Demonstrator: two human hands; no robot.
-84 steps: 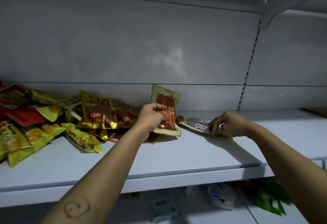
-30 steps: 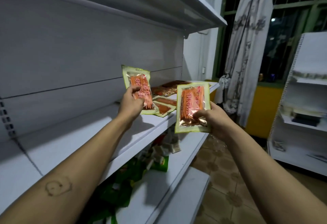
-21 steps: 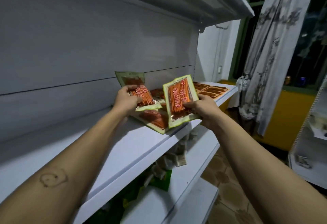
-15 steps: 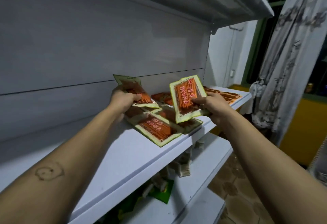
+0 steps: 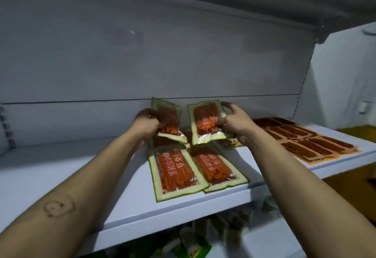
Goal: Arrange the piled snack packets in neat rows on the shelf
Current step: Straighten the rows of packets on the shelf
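Note:
My left hand (image 5: 147,121) grips a green-edged packet of orange snack sticks (image 5: 167,121), held tilted near the shelf's back wall. My right hand (image 5: 234,123) pinches a second, matching packet (image 5: 205,122) right beside it, upright and facing me. Both packets hover just above the white shelf (image 5: 81,176). Below them two more of the same packets lie flat side by side: one on the left (image 5: 173,171), one on the right (image 5: 213,166). Other packets lie partly hidden under the held ones.
Further right on the shelf lie rows of dark red-brown packets (image 5: 305,141). The shelf's left part is bare white surface. Another shelf board (image 5: 244,3) hangs overhead. Green and pale packets (image 5: 195,239) sit on the lower shelf.
The view swung from the pile on the left to the right end of the shelf. Both hands carried their packets there and moved them back toward the wall, above the flat packets.

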